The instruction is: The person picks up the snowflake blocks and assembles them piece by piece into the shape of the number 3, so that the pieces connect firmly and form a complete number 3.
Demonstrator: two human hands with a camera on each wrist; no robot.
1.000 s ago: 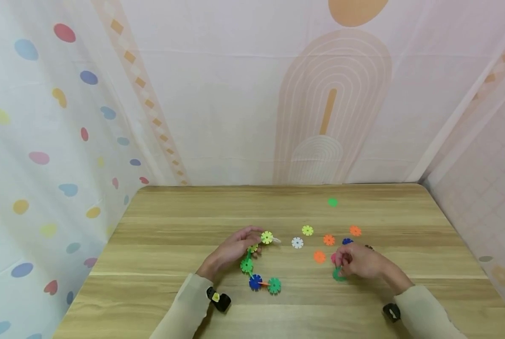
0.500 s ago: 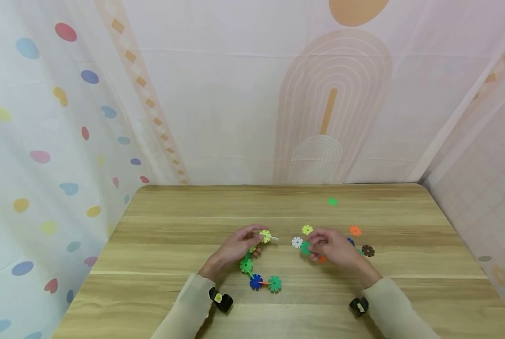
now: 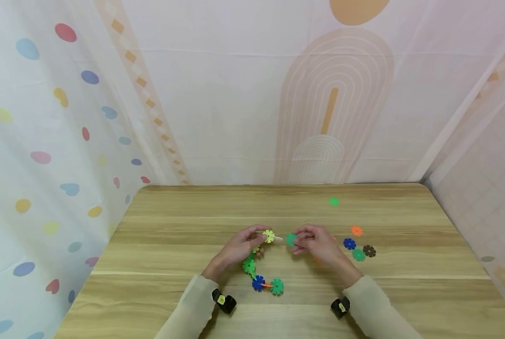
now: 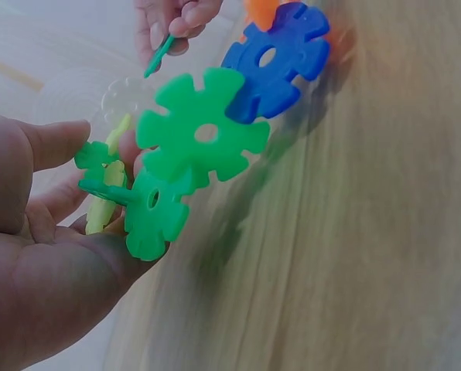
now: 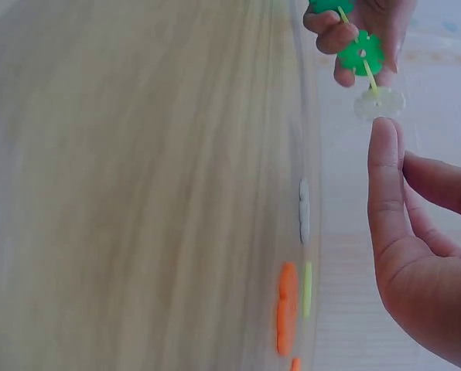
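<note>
Between the 2 hands, just above the table [image 3: 176, 263], the left hand [image 3: 237, 249] pinches the yellow-green end of a snowflake chain [image 3: 256, 270]. Beside that grip, the right hand [image 3: 316, 245] pinches a green disc [image 3: 291, 239] close to the chain's clear tip.

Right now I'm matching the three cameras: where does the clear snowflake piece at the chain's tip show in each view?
Head: clear piece near the centre, just right of the left hand.
Left wrist: upper left, faint.
Right wrist: upper right.
Shared landmark: the left hand gripping the chain.
</note>
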